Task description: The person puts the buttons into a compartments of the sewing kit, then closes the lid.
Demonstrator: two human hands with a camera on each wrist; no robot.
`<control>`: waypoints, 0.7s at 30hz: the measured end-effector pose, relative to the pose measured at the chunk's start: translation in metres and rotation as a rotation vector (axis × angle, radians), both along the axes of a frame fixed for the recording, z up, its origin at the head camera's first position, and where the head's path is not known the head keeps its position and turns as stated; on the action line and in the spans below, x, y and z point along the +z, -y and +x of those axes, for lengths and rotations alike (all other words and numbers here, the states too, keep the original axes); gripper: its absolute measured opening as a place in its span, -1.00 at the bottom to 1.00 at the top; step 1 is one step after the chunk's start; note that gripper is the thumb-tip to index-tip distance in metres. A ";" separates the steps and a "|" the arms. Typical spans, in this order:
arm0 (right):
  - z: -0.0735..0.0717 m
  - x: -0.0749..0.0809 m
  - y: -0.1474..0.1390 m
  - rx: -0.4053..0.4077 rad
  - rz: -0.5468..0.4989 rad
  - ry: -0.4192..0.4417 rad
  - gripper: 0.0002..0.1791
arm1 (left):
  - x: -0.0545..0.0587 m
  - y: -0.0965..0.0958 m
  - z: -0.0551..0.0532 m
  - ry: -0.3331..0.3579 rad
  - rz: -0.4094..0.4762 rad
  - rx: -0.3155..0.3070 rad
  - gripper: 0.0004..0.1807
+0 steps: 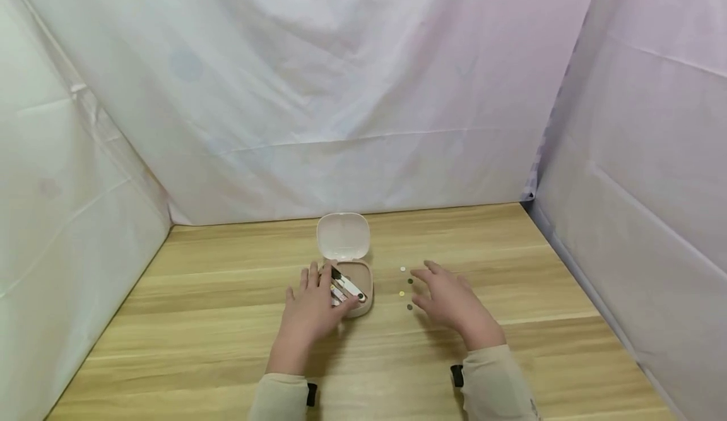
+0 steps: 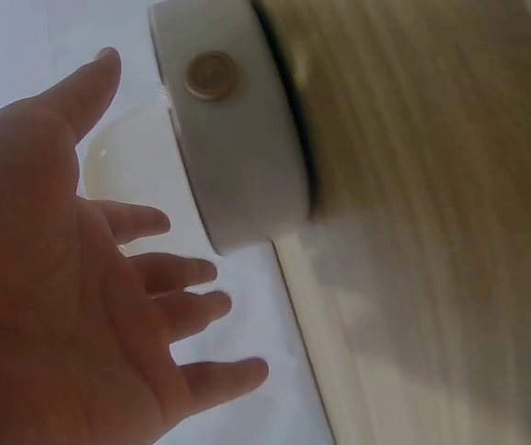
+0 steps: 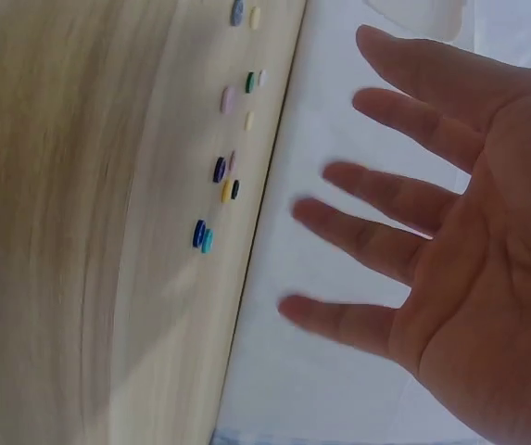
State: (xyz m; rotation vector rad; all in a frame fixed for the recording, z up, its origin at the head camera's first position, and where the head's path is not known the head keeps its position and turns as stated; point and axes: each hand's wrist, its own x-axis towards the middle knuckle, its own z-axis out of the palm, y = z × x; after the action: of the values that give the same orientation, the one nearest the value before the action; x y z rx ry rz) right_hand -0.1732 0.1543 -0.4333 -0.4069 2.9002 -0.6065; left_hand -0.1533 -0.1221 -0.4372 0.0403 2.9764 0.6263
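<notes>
A small pinkish-beige box [image 1: 368,307] stands on the table with its hinged, pale see-through lid [image 1: 343,237] raised at the back. Inside lies a white tool with a black end [image 1: 350,287], beside some small white pieces. My left hand [image 1: 309,310] is over the box's left side, fingers spread, thumb near the front rim. A round brown catch [image 2: 211,75] shows on the box's wall in the left wrist view. To the right, my right hand [image 1: 454,301] hovers with loosely spread fingers over several small coloured buttons [image 3: 199,234]; its palm holds nothing.
The wood-grain table [image 1: 199,320] runs back to a white cloth [image 1: 341,93] hung behind it. More cloth closes off the left side [image 1: 68,156] and the right side [image 1: 642,175]. A yellow button [image 1: 402,293] lies between the box and my right hand.
</notes>
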 end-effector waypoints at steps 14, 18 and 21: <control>-0.018 -0.005 0.011 0.158 0.130 -0.029 -0.92 | -0.014 0.029 -0.014 0.077 0.256 -0.070 0.26; -0.019 -0.004 0.017 0.193 0.141 -0.025 -0.95 | -0.017 0.036 -0.015 0.100 0.301 -0.078 0.33; -0.020 -0.003 0.020 0.227 0.151 -0.043 -0.95 | -0.020 0.039 -0.015 0.110 0.305 -0.077 0.35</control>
State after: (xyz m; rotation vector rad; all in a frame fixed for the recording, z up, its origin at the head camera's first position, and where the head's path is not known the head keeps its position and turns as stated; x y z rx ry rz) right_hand -0.1933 0.1339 -0.4366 -0.7227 2.8570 -0.3452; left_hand -0.1681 -0.1614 -0.4568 0.1382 2.7334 1.0300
